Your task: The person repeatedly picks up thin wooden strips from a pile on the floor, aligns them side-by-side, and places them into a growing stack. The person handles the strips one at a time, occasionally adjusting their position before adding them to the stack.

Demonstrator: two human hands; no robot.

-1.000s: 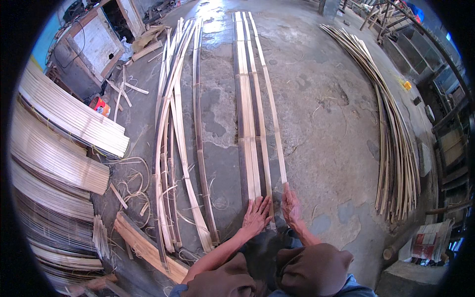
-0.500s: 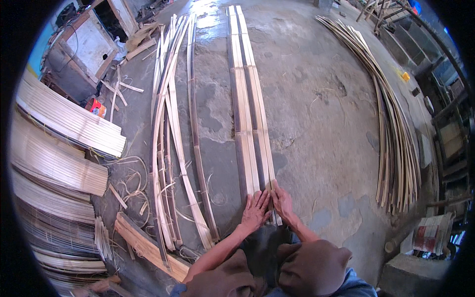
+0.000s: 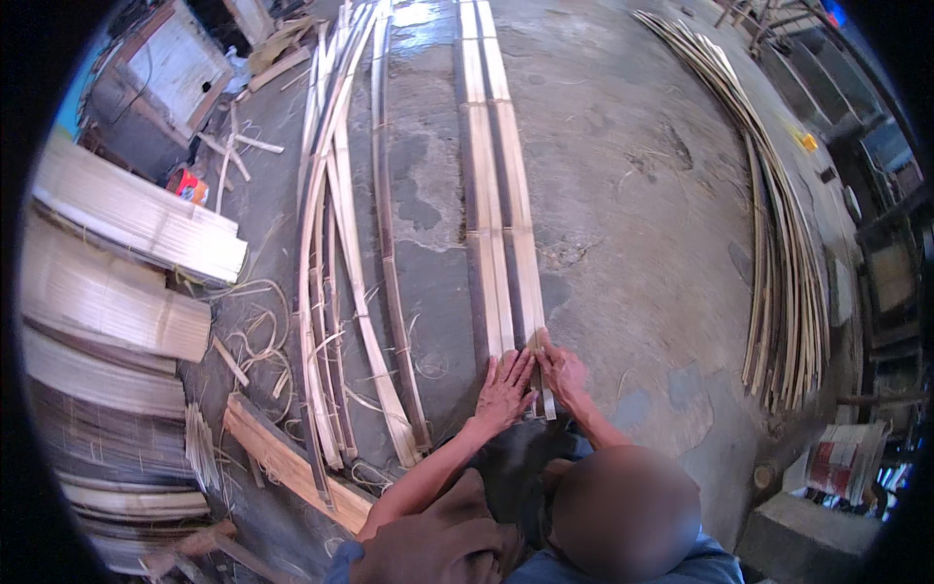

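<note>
Three long flat bamboo strips (image 3: pixel 496 195) lie side by side on the concrete floor and run straight away from me. My left hand (image 3: pixel 504 389) lies flat on their near ends with the fingers spread. Just to its right, my right hand (image 3: pixel 564 375) grips the near end of the rightmost strip (image 3: pixel 520 224) and holds it against the other two. My knees and dark clothing fill the lower edge below the hands.
A loose bunch of curved bamboo splits (image 3: pixel 336 253) lies left of the strips. More long splits (image 3: pixel 778 243) arc along the right. Bundles of thin slats (image 3: pixel 126 224) are stacked at far left, beside a wooden plank (image 3: pixel 292 462), a small can (image 3: pixel 187 185) and shavings.
The rightmost strip, angled apart from the others a second ago, has been pushed in against them. My hands have come closer together at the near ends.
</note>
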